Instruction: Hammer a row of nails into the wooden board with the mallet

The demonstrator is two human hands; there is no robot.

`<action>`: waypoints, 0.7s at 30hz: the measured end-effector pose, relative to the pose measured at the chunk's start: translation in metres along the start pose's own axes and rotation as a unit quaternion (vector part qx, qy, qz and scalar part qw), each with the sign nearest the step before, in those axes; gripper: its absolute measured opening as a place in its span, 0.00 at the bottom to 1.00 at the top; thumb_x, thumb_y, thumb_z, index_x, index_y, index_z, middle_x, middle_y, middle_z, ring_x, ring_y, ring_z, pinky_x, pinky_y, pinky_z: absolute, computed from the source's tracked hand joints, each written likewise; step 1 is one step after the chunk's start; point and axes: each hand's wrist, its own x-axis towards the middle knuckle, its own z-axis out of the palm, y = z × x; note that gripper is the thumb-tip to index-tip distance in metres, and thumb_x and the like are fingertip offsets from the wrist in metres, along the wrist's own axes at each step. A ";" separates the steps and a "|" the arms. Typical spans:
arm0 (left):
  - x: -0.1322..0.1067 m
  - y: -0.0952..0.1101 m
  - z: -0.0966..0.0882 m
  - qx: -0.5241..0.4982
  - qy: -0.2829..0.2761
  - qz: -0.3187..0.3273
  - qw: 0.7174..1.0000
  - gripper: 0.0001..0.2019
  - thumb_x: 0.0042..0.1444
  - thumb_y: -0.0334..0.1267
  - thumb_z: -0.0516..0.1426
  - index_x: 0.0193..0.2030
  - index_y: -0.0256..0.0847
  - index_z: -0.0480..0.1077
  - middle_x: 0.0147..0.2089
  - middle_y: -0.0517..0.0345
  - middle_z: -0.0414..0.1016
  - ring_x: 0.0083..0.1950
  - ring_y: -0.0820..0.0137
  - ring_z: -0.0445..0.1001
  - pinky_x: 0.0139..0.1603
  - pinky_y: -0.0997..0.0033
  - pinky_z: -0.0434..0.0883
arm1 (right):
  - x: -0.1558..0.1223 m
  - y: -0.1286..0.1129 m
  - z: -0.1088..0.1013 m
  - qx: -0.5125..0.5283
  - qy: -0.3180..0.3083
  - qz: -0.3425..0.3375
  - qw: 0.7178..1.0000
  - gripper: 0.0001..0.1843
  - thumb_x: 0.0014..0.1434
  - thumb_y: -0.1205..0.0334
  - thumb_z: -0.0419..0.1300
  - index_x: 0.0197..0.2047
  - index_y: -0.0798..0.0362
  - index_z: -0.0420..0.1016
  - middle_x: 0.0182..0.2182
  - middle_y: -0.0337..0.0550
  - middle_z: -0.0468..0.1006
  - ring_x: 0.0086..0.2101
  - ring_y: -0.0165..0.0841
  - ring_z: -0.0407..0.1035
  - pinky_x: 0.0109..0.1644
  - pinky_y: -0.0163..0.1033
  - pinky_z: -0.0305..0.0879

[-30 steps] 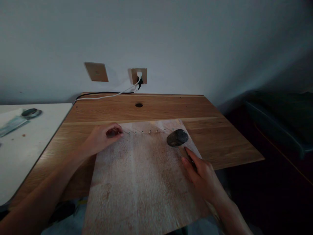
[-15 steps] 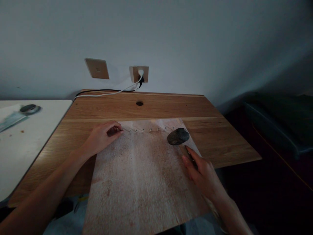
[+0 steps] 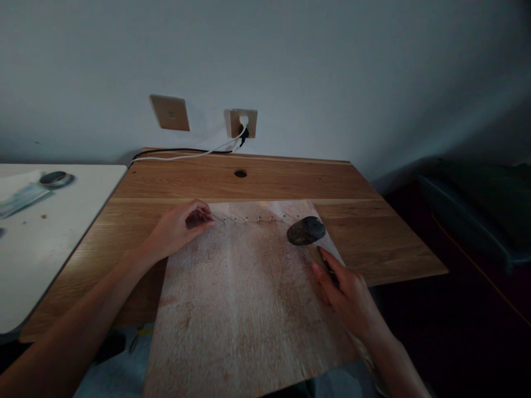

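A pale wooden board [image 3: 249, 298] lies on a brown wooden desk [image 3: 232, 185] and overhangs its near edge. A row of several small nails [image 3: 257, 219] stands along the board's far edge. My left hand [image 3: 178, 229] rests at the board's far left corner, fingers curled in a pinch at the left end of the nail row; what it pinches is too small to make out. A dark rounded stone [image 3: 306, 230] sits on the board's far right corner. My right hand [image 3: 342, 287] lies just below the stone, fingers closed around a thin dark thing I cannot name.
A white table [image 3: 45, 232] stands to the left with a dark round object [image 3: 56, 178] and a flat grey item on it. A wall socket [image 3: 243, 122] feeds white and black cables along the desk's back edge. A cable hole [image 3: 240, 173] sits mid-desk. Dark furniture fills the right.
Both hands stay in place on the board. The view has shifted slightly, so everything sits a little further right in the frame.
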 end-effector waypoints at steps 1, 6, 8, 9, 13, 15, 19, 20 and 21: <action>0.000 0.000 0.000 0.001 0.003 0.001 1.000 0.13 0.62 0.51 0.63 0.44 0.45 0.73 0.37 0.61 0.80 0.35 0.68 0.77 0.42 0.66 0.74 | 0.000 0.000 0.000 0.000 -0.001 0.001 1.000 0.29 0.71 0.45 0.53 0.63 0.57 0.78 0.24 0.45 0.82 0.28 0.44 0.80 0.29 0.43 0.72; 0.002 -0.001 -0.001 0.033 0.002 0.025 0.999 0.14 0.65 0.52 0.62 0.40 0.44 0.77 0.38 0.58 0.79 0.37 0.67 0.77 0.44 0.64 0.73 | 0.000 0.001 0.002 -0.001 -0.009 0.007 1.000 0.32 0.71 0.44 0.53 0.65 0.60 0.76 0.22 0.44 0.80 0.25 0.43 0.78 0.27 0.42 0.71; 0.003 -0.002 -0.002 0.036 0.001 0.035 0.999 0.14 0.65 0.52 0.61 0.39 0.44 0.78 0.37 0.58 0.78 0.38 0.67 0.77 0.43 0.65 0.73 | 0.000 0.002 0.001 -0.002 -0.011 0.007 1.000 0.32 0.71 0.44 0.53 0.65 0.61 0.76 0.20 0.42 0.79 0.24 0.42 0.77 0.27 0.42 0.71; 0.003 -0.002 -0.002 0.035 0.000 0.040 0.999 0.13 0.66 0.51 0.61 0.39 0.44 0.79 0.36 0.58 0.78 0.38 0.67 0.76 0.43 0.66 0.72 | 0.000 0.003 0.001 -0.002 -0.011 0.007 1.000 0.32 0.72 0.44 0.52 0.65 0.60 0.76 0.20 0.42 0.78 0.23 0.42 0.77 0.27 0.42 0.70; 0.003 -0.002 -0.005 0.022 -0.016 0.049 0.998 0.12 0.67 0.49 0.60 0.43 0.46 0.82 0.37 0.59 0.76 0.38 0.67 0.76 0.43 0.67 0.72 | -0.001 0.003 0.000 0.001 -0.018 0.010 1.000 0.34 0.72 0.43 0.51 0.65 0.61 0.75 0.19 0.40 0.76 0.21 0.40 0.75 0.25 0.40 0.68; 0.003 -0.002 -0.006 0.014 -0.033 0.051 0.998 0.13 0.67 0.49 0.59 0.45 0.48 0.82 0.37 0.59 0.76 0.38 0.68 0.76 0.41 0.68 0.71 | -0.001 0.002 0.000 0.002 -0.026 0.018 0.999 0.36 0.71 0.42 0.51 0.66 0.63 0.74 0.18 0.39 0.75 0.20 0.39 0.73 0.24 0.39 0.66; 0.002 0.000 -0.006 0.007 -0.044 0.041 0.998 0.14 0.64 0.50 0.61 0.50 0.46 0.80 0.40 0.58 0.76 0.39 0.67 0.75 0.41 0.67 0.72 | 0.001 -0.012 0.001 0.021 -0.038 0.014 0.999 0.34 0.72 0.42 0.52 0.66 0.62 0.73 0.22 0.40 0.77 0.19 0.35 0.70 0.22 0.37 0.63; 0.002 0.000 -0.005 0.007 -0.038 0.034 0.999 0.14 0.63 0.50 0.63 0.49 0.45 0.79 0.40 0.58 0.76 0.39 0.67 0.75 0.42 0.66 0.72 | 0.003 -0.019 0.002 0.030 -0.044 0.004 0.999 0.31 0.72 0.43 0.52 0.64 0.60 0.75 0.24 0.40 0.78 0.19 0.33 0.70 0.22 0.36 0.63; 0.002 0.000 -0.005 0.009 -0.032 0.028 0.999 0.14 0.62 0.51 0.63 0.46 0.45 0.79 0.40 0.58 0.75 0.40 0.66 0.75 0.43 0.65 0.73 | 0.006 -0.027 0.003 0.040 -0.052 -0.009 0.998 0.28 0.73 0.45 0.53 0.61 0.57 0.76 0.26 0.41 0.79 0.19 0.32 0.70 0.22 0.35 0.63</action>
